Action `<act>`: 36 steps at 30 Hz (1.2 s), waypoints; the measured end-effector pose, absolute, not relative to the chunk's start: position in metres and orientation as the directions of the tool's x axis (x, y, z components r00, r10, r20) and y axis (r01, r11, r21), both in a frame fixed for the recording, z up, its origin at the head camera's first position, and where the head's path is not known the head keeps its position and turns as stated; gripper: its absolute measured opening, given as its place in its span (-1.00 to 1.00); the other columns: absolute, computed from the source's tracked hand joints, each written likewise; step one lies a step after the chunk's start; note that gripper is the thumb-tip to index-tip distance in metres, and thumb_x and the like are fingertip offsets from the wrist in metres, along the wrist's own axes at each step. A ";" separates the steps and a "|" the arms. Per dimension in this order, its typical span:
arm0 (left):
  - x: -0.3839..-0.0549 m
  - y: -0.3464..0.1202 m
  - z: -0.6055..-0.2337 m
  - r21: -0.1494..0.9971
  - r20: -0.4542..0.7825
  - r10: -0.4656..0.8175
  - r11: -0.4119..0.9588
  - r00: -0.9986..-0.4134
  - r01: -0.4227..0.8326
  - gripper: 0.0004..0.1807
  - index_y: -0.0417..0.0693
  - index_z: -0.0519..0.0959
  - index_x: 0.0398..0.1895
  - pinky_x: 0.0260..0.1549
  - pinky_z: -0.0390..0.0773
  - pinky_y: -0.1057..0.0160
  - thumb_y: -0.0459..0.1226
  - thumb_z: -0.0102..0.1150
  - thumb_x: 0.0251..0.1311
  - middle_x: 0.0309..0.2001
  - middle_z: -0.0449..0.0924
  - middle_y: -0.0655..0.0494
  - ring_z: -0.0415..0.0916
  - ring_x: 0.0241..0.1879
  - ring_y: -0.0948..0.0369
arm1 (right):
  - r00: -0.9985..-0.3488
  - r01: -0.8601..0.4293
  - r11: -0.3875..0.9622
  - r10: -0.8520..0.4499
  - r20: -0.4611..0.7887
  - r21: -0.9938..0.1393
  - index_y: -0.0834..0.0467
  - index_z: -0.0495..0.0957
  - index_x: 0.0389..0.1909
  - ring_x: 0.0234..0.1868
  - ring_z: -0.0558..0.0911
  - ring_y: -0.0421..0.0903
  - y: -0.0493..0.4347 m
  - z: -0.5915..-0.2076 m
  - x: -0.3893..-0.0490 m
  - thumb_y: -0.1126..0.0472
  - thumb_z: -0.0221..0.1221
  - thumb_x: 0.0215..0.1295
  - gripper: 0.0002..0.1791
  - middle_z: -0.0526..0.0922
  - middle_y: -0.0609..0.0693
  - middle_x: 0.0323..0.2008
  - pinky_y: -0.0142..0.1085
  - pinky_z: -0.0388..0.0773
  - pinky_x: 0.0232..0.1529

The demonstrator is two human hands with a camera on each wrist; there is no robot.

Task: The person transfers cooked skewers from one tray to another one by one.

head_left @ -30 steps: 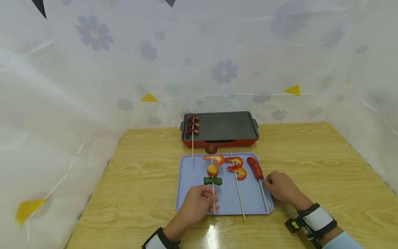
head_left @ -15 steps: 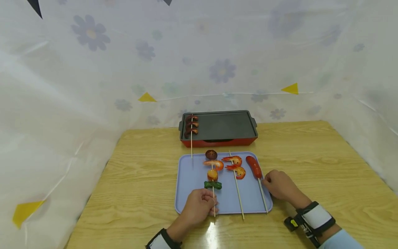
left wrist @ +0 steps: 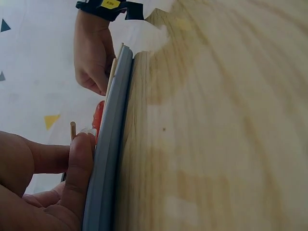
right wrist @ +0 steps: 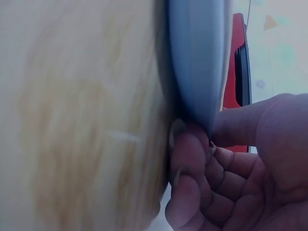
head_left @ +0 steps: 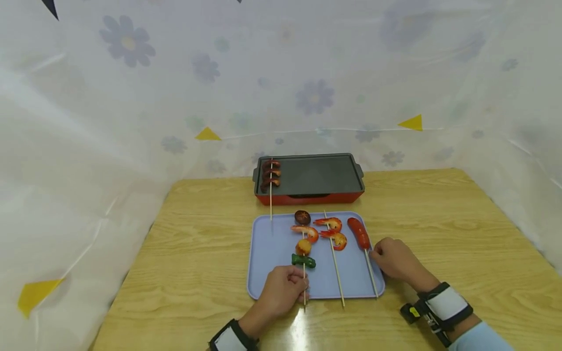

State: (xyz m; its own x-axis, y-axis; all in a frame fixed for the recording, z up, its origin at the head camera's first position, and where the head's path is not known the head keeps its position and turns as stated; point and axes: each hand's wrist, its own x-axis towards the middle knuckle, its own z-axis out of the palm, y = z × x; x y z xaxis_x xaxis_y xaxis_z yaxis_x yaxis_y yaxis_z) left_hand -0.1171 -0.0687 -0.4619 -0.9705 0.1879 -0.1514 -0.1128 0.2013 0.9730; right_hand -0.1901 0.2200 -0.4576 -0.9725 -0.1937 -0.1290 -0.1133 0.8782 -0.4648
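Note:
My left hand (head_left: 283, 291) pinches the bare lower end of a mixed skewer (head_left: 303, 247). From the top it carries a mushroom cap, a shrimp, a round yellow-brown piece and a green pepper piece. It overlaps the middle of the pale blue tray (head_left: 268, 243) in the head view. In the left wrist view, thumb and finger meet close beside the tray's edge (left wrist: 108, 159). My right hand (head_left: 395, 261) grips the tray's right rim, thumb over it and fingertips (right wrist: 187, 154) beneath. On the tray lie a two-shrimp skewer (head_left: 335, 241) and a sausage on a stick (head_left: 359, 234).
Behind the tray stands a red grill (head_left: 325, 199) with a dark plate (head_left: 320, 173). A mushroom skewer (head_left: 270, 175) lies on its left side, its stick reaching out over the tray's back edge. A wooden table (head_left: 197, 243) carries everything, with a flowered sheet (head_left: 263, 97) behind.
The mixed skewer has come back toward me and slightly right, so its mushroom cap now overlaps the tray instead of standing beyond its back edge. The right hand keeps its hold.

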 end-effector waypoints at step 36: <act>-0.131 -0.074 -0.458 0.890 -0.206 0.194 0.444 -0.959 -0.101 -0.88 -0.20 0.70 -0.41 -0.68 0.39 0.38 -0.30 0.37 0.05 -0.59 0.70 0.07 0.48 -0.71 0.31 | -0.974 -0.141 0.866 -0.209 -0.091 -0.481 0.11 0.44 -0.76 -0.72 0.34 -0.17 0.221 -0.457 -0.190 0.21 0.10 0.25 -0.64 0.29 -0.14 -0.79 -0.32 0.24 -0.64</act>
